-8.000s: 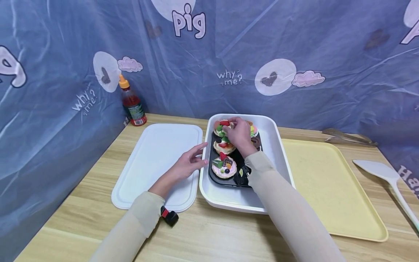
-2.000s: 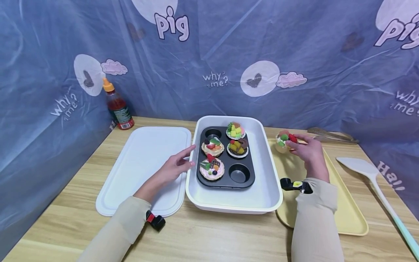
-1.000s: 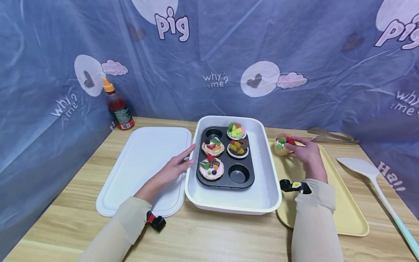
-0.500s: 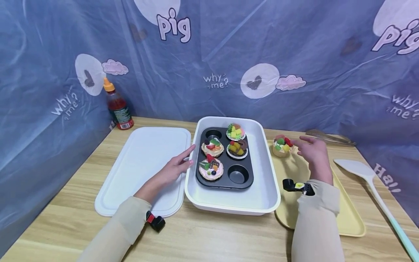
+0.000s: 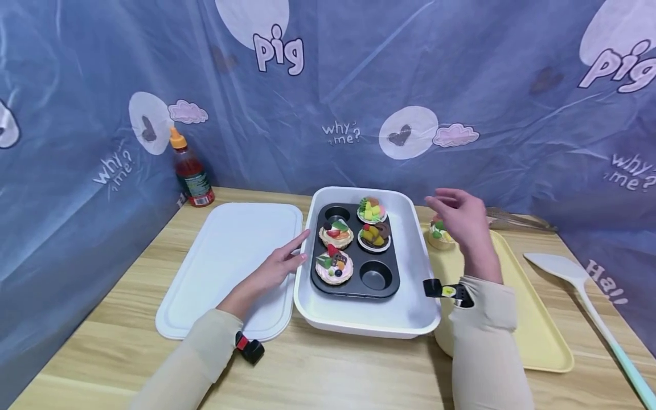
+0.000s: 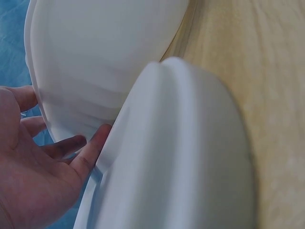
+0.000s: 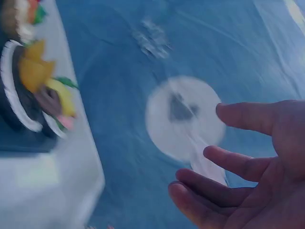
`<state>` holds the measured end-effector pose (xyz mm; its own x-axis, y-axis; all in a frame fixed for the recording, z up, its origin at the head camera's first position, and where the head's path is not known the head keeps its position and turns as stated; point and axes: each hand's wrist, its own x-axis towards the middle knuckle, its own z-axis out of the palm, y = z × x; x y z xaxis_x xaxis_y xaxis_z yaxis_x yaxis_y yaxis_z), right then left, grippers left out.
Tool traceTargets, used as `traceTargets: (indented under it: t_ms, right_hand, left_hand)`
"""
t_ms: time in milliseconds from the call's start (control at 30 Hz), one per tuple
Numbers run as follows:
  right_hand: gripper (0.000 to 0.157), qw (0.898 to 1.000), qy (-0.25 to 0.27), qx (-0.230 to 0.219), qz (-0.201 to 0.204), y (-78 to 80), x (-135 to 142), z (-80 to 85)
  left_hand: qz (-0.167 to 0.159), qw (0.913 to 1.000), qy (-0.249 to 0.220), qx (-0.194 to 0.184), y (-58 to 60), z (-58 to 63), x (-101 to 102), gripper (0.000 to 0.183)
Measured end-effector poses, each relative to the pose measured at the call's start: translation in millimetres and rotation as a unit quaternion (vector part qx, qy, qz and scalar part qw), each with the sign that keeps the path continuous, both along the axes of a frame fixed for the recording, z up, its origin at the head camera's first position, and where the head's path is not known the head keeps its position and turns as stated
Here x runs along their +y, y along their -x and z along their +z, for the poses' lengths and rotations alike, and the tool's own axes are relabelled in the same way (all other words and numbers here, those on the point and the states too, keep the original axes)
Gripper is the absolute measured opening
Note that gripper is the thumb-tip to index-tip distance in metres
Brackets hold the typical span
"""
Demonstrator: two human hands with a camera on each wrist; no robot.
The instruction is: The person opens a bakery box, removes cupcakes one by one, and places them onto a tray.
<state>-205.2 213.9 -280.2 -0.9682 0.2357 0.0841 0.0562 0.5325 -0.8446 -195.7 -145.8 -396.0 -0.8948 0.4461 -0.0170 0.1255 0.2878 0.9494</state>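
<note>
My right hand (image 5: 463, 222) is in the air over the back of the yellow tray (image 5: 533, 336), holding nothing, fingers spread and loosely bent. Below and partly behind it, a toy fruit tart (image 5: 437, 234) stands on that tray. My left hand (image 5: 274, 270) has its fingertips at the left rim of the white tub (image 5: 366, 322); in the left wrist view its loose fingers lie along the outer wall. Inside the tub is a black muffin tin (image 5: 356, 289). It holds a pink-cream tart (image 5: 334, 270), a strawberry tart (image 5: 336, 234), a chocolate tart (image 5: 374, 238) and a yellow-and-green tart (image 5: 372, 210).
A flat white tray (image 5: 236, 256) lies left of the tub. Behind it stands a red sauce bottle (image 5: 192, 173). On the right are a long spatula (image 5: 564, 267) and, farther back, tongs (image 5: 523, 221). A blue cloth (image 5: 333, 85) hangs behind the table.
My right hand took a fruit tart from the tin's back left cup, set it on the yellow tray, let go, then rose and moved left. My left hand stayed at the rim.
</note>
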Motion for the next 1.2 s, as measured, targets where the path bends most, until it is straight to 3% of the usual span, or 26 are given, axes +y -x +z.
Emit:
traceTargets:
  t_ms: [233, 500, 733, 900, 1200]
  right_hand:
    - [0.061, 0.999, 0.011, -0.006, 0.038, 22.7, -49.0, 0.6]
    - [0.063, 0.999, 0.039, 0.004, 0.031, 58.3, -87.3, -12.7]
    - [0.068, 0.998, 0.051, -0.004, 0.028, 78.3, -92.3, -31.0]
    - [0.065, 0.998, 0.054, -0.016, 0.020, 82.5, -89.5, -40.8]
    - [0.060, 0.997, 0.060, -0.034, 0.017, 84.9, -88.2, -54.5]
  left_hand:
    - [0.019, 0.9998, 0.008, -0.006, -0.6, -2.4, -1.5, 0.059]
    - [0.010, 0.9999, 0.009, -0.001, 2.3, -1.6, -1.0, 0.060]
    - [0.004, 1.0000, 0.007, 0.001, 4.1, -3.0, 3.6, 0.060]
    - [-0.005, 1.0000, -0.002, 0.003, 2.6, -3.8, 6.8, 0.061]
    - [0.021, 0.9996, 0.013, -0.010, 1.8, -2.4, 2.0, 0.061]
